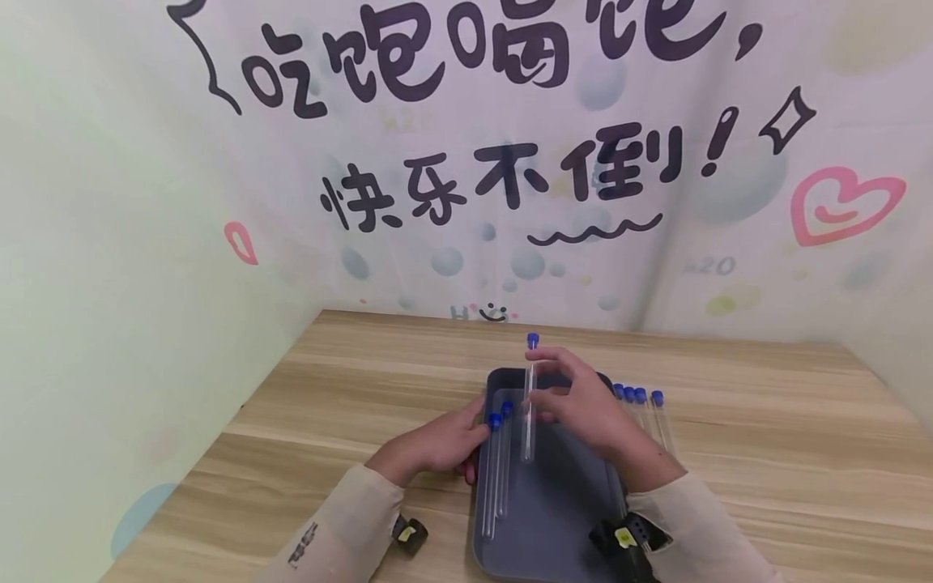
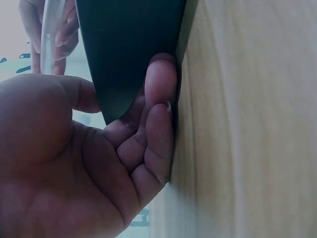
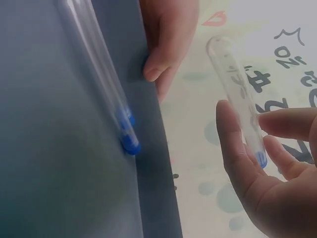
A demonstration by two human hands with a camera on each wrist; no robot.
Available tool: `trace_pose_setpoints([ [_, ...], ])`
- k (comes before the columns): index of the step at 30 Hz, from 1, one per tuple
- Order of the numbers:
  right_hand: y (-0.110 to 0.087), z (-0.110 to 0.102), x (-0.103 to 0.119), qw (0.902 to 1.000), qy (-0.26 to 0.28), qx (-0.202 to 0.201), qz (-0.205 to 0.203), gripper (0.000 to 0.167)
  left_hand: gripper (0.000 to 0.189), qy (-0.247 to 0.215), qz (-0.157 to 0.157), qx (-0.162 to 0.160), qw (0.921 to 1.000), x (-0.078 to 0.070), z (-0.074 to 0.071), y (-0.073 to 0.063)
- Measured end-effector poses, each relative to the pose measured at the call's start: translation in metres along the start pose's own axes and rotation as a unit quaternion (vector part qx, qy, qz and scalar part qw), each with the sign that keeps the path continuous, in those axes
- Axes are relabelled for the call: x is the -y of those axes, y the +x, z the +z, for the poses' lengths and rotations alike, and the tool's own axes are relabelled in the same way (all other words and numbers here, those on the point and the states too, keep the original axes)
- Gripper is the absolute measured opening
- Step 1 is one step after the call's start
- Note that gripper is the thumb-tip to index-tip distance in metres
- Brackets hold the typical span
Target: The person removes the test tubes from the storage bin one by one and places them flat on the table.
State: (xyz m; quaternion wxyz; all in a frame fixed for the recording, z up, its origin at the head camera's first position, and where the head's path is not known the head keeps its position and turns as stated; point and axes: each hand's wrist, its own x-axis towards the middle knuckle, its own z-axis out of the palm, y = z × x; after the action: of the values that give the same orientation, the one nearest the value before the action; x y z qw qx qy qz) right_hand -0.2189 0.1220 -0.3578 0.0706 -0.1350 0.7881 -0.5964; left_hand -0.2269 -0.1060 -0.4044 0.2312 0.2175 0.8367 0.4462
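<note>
Over the grey tray (image 1: 557,510), my right hand (image 1: 586,409) pinches a clear test tube (image 1: 528,437) between thumb and fingers. The tube stands nearly upright with its blue cap (image 1: 533,338) on top; its round bottom overlaps the tray in the head view. My left hand (image 1: 445,441) grips the tray's left side. In the left wrist view its thumb (image 2: 81,94) lies at the rim and its curled fingers (image 2: 159,129) press the outer wall. Two more blue-capped test tubes (image 3: 96,59) lie side by side in the tray, along its left wall.
Several blue-capped test tubes (image 1: 658,398) lie on the wooden table (image 1: 350,389) to the right of the tray, partly hidden by my right forearm. A printed backdrop (image 1: 466,267) hangs behind the table, and a pale wall (image 1: 109,283) stands at the left.
</note>
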Motion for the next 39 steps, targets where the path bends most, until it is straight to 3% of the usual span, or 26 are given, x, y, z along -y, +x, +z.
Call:
trace_pose_setpoints([
  [7, -0.005, -0.001, 0.015, 0.9999, 0.009, 0.001, -0.006, 0.053, 0.055, -0.001, 0.001, 0.001, 1.0, 0.002, -0.001, 0.0],
  [13, -0.014, -0.018, 0.025, 0.9995, -0.001, -0.017, -0.028, 0.054, 0.056, 0.005, 0.004, -0.002, 1.0, 0.001, 0.002, 0.002],
  [24, -0.027, -0.046, 0.013, 0.9984, -0.038, -0.027, -0.032, 0.056, 0.059, 0.011, 0.001, -0.011, 0.9999, 0.002, 0.003, 0.002],
  [39, -0.036, -0.064, 0.005, 0.9963, -0.072, -0.039, -0.028, 0.056, 0.056, 0.017, 0.007, -0.004, 0.9998, 0.004, 0.002, 0.003],
])
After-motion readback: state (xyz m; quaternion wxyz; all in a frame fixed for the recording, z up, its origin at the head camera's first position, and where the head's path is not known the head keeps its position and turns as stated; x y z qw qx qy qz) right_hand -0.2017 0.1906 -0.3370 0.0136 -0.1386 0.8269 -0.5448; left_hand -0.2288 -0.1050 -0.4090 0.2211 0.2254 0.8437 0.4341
